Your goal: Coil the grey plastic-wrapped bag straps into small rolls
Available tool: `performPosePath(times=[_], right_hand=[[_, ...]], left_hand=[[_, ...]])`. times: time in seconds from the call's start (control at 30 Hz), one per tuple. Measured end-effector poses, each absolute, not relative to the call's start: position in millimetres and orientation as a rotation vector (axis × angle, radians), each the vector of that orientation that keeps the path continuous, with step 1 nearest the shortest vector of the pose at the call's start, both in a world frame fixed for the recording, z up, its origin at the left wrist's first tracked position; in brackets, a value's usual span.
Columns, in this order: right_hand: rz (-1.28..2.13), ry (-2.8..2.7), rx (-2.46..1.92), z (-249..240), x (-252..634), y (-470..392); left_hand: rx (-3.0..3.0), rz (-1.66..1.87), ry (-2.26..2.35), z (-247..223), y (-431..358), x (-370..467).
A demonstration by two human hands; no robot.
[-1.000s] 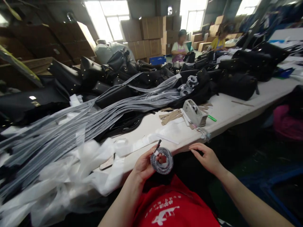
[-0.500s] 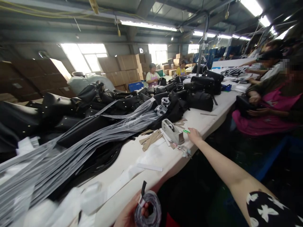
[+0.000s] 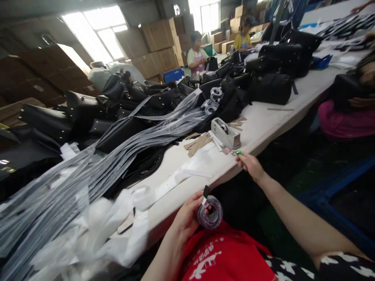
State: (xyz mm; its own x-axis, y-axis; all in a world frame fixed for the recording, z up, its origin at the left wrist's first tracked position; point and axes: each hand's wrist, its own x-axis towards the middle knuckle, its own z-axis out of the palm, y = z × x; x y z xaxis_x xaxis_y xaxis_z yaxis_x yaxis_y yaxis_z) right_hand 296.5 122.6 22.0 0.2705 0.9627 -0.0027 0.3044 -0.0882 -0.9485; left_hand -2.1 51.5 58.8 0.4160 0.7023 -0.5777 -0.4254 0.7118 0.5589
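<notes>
My left hand (image 3: 191, 210) is closed on a coiled strap (image 3: 216, 218) wrapped in clear plastic, held in front of a red apron. A black end (image 3: 206, 191) and a white band stick out at the top of the coil. At the table's front edge, my right hand (image 3: 251, 166) pinches a small green item (image 3: 239, 153) whose kind I cannot make out. Just beyond it stands a grey tape dispenser (image 3: 230, 134). Brown card strips (image 3: 199, 143) lie left of the dispenser.
Long plastic-sleeved straps (image 3: 137, 144) stretch across the pale table (image 3: 225, 173). Black bags (image 3: 271, 88) are piled behind them. Crumpled white sheeting (image 3: 117, 218) lies at the near left. Two more coils (image 3: 211, 106) rest on the straps. Several people work nearby.
The view has tipped downward. My left hand has lifted the coil up and to the right. My right hand has drawn back slightly from beside the dispenser, still holding the green item.
</notes>
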Motion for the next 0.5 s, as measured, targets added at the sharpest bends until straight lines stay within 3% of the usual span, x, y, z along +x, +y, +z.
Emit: performPosePath(times=[0.13,0.5], right_hand=[[1.276,-1.237,-1.354,24.9,227.6,53.3],[1.417,-1.154,-1.355,12.4,185.9,29.0]], left_hand=[[0.413,0.694,0.889,55.7,49.2,11.8],[0.442,0.7,0.888,55.0,31.9,11.2]])
